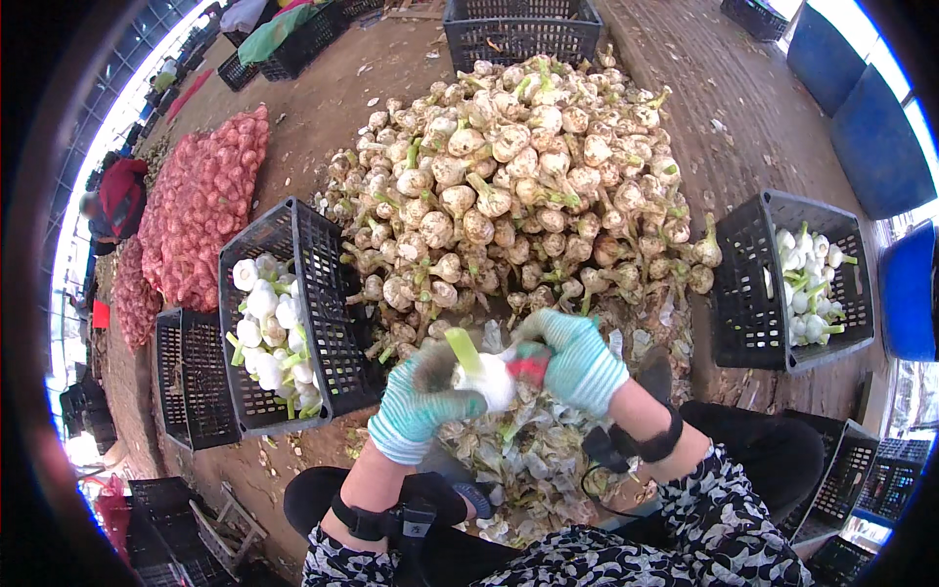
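Both my hands wear teal-and-white striped gloves with soiled fingers. My left hand point(423, 401) is closed around a peeled white garlic bulb point(494, 384), whose cut green stem points up and to the left. Against the bulb's right side, my right hand point(575, 362) grips a small red-handled tool point(529, 366); its working end is blurred and partly hidden. Just beyond my hands rises a big heap of unpeeled garlic bulbs point(509, 186), brown with soil and with short green stems. Papery garlic skins point(528, 465) lie piled beneath my hands, between my legs.
A black crate point(303, 284) of cleaned white garlic stands at left, another black crate point(748, 284) of it at right. Behind the heap stands a black crate point(523, 39). Red mesh sacks point(205, 205) lie far left, near another person point(119, 201). Blue panels point(880, 137) line the right.
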A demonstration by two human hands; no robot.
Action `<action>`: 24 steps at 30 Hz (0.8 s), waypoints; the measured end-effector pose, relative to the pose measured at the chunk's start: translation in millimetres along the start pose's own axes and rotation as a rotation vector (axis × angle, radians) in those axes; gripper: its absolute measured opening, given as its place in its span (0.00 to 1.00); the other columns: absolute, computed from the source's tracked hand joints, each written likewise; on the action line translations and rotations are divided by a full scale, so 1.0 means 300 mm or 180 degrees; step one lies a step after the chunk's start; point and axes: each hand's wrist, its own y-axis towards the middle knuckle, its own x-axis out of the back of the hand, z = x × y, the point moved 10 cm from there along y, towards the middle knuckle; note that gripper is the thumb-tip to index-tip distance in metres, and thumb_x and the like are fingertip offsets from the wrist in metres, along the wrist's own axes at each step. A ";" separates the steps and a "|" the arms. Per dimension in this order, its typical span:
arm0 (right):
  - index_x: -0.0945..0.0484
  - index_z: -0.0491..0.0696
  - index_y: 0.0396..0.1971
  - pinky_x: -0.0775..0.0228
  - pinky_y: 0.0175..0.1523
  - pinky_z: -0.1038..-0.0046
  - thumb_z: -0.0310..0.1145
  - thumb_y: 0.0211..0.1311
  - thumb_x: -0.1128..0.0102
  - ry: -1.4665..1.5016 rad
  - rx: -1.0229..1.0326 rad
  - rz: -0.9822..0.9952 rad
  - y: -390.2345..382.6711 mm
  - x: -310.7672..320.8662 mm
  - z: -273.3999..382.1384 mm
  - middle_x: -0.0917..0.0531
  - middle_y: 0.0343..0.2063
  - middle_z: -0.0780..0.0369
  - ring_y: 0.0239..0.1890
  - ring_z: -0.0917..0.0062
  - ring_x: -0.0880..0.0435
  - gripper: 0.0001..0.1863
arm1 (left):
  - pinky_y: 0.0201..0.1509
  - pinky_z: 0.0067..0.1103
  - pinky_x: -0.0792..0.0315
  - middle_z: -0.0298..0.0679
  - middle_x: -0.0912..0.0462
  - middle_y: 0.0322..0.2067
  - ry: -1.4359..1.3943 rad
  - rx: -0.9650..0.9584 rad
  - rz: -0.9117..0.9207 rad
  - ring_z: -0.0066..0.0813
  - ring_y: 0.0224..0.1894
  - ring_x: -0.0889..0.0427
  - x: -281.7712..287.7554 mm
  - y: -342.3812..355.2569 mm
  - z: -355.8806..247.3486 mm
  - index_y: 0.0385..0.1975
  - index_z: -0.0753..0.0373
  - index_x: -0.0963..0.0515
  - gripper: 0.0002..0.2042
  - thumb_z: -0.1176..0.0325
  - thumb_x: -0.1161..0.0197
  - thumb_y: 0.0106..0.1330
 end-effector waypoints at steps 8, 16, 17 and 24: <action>0.35 0.47 0.39 0.34 0.28 0.84 0.25 0.52 0.45 0.2729 -0.0695 0.0683 -0.011 -0.102 -0.030 0.27 0.29 0.67 0.26 0.87 0.30 0.14 | 0.55 0.26 0.39 0.42 0.33 0.50 -0.0024 -0.0446 -0.0150 0.31 0.50 0.32 -0.015 -0.002 -0.043 0.53 0.68 0.40 0.34 0.71 0.35 0.42; 0.30 0.45 0.33 0.32 0.34 0.83 0.26 0.49 0.42 0.3188 -0.0809 0.0249 -0.031 -0.185 0.018 0.27 0.26 0.62 0.29 0.83 0.29 0.10 | 0.46 0.23 0.33 0.39 0.26 0.39 -0.0640 -0.0581 -0.1374 0.27 0.40 0.27 0.101 -0.057 -0.047 0.45 0.66 0.34 0.19 0.67 0.42 0.54; 0.30 0.45 0.33 0.31 0.34 0.83 0.27 0.50 0.42 0.4740 -0.1734 -0.0043 -0.052 -0.224 -0.050 0.26 0.25 0.63 0.29 0.83 0.28 0.10 | 0.45 0.23 0.33 0.38 0.27 0.38 -0.0573 -0.0711 -0.1282 0.27 0.39 0.27 0.095 -0.057 -0.063 0.42 0.66 0.32 0.16 0.68 0.43 0.54; 0.31 0.44 0.29 0.36 0.31 0.83 0.26 0.51 0.43 0.1522 -0.0010 -0.0085 -0.037 -0.113 0.034 0.29 0.24 0.66 0.26 0.87 0.32 0.08 | 0.42 0.18 0.33 0.36 0.29 0.37 0.2039 -0.1228 -0.1340 0.24 0.38 0.28 0.071 -0.058 -0.181 0.34 0.65 0.25 0.10 0.77 0.40 0.50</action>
